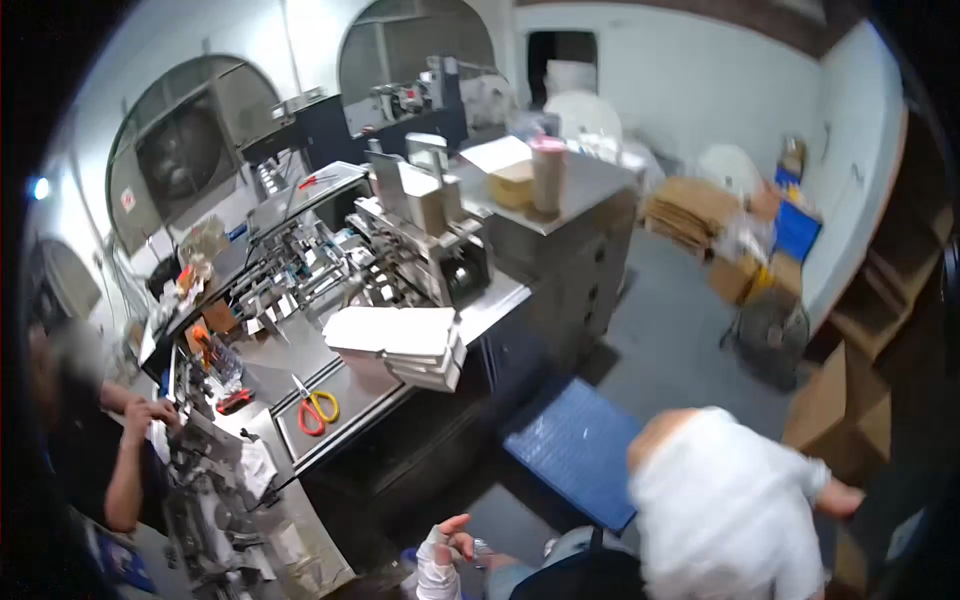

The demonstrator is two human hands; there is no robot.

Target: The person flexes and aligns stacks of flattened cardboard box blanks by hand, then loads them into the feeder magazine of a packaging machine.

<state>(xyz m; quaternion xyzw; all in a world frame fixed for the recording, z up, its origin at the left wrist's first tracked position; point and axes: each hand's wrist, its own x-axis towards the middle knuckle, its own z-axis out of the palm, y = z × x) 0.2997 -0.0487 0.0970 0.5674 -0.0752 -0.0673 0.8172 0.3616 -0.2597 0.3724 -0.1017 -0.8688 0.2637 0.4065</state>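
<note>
My left hand [458,537] is low in the frame, left of my dark clothing [582,580]. White material [434,570] wraps its wrist and the back of the hand. The fingers are apart and partly bent, and I see nothing held in them. It is in front of a metal workbench [385,398], touching nothing that I can make out. On that bench lie scissors [325,407] with one red and one yellow handle, and a stack of white cards or paper [400,340]. My right hand does not show.
A blue mat [575,450] lies on the floor. At lower right a person in a white top [735,510] bends near a cardboard box [840,410]. Another person's hands [150,412] work at the left machinery. A fan [768,338] stands near flattened cardboard [690,210].
</note>
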